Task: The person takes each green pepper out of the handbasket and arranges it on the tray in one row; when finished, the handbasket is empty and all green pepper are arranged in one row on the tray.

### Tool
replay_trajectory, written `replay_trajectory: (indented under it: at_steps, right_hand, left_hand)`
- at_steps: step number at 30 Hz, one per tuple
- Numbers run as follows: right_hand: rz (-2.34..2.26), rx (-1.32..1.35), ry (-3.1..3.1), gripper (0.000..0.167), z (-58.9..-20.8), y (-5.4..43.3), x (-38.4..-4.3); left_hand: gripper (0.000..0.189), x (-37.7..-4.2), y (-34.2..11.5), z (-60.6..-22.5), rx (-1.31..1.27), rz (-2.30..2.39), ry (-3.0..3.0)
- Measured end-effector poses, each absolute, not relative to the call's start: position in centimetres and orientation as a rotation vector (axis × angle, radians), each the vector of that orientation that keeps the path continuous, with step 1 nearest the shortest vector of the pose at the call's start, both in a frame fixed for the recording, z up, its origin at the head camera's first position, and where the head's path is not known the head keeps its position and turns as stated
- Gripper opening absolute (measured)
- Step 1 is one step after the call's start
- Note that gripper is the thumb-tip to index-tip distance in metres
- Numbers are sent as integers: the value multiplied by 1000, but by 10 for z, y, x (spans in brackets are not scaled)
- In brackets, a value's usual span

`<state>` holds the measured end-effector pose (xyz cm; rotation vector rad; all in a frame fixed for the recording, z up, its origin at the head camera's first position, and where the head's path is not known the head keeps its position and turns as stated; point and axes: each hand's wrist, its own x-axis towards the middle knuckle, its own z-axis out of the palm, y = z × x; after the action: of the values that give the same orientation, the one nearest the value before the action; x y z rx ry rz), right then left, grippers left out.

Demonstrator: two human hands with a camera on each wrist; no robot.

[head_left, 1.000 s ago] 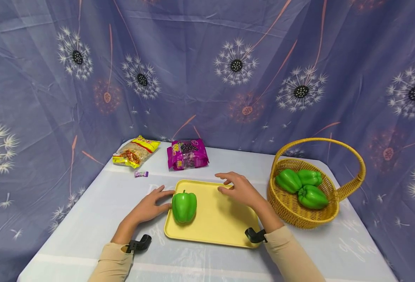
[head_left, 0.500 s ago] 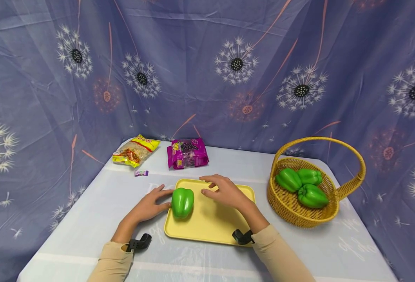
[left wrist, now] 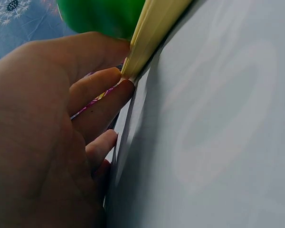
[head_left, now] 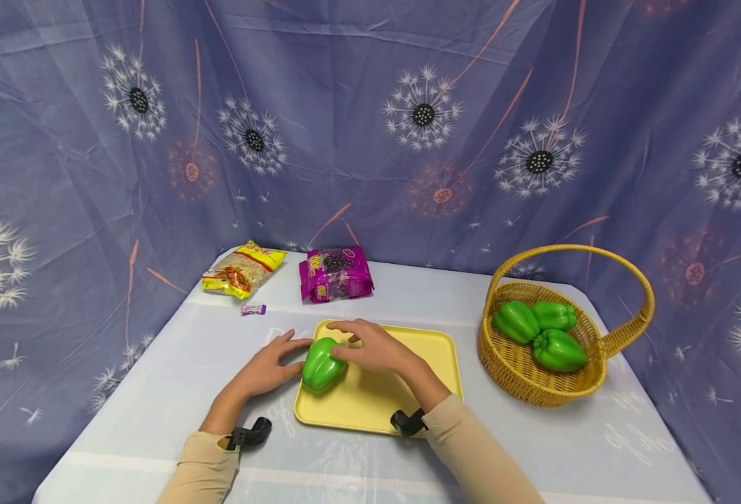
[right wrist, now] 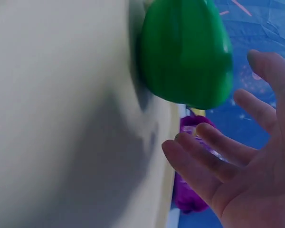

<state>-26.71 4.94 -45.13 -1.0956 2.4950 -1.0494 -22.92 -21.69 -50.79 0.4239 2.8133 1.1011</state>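
Observation:
A green bell pepper lies tilted on the left part of a yellow tray. My left hand is at the tray's left edge, and in the left wrist view its fingertips meet the tray rim. My right hand reaches over the tray from the right, its thumb overlapping the pepper's upper right side in the head view. Through the right wrist camera, the fingers are spread and a gap shows between them and the pepper.
At the right stands a wicker basket with a tall handle, holding 3 green bell peppers. Toward the back left lie a yellow snack bag, a purple bag and a small purple wrapped candy. A patterned cloth hangs behind.
My right hand has moved left across the tray to the pepper. The pepper has tipped from upright, its stem no longer showing. My left hand has stayed at the tray edge.

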Motion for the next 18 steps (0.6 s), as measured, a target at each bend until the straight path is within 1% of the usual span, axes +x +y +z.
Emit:
replay_trajectory:
  at_steps: [5,8,15,18]
  right_hand:
    - [-1088,-1135,2400,54,-461,42,-268]
    - [-1093,-1106,2376,53,-463,40,-266]
    - [-1116,-1068,2339,44,-468,36,-263]
    - [-1139,-1061,2322,44,-468,35,-262]
  left_hand:
    - [53,-229,-216,-507,420,1094,2809]
    - [53,-229,-216,-506,419,1091,2811]
    - [50,-229,-218,-505,425,1092,2815]
    - [50,-229,-218,-506,424,1092,2813]
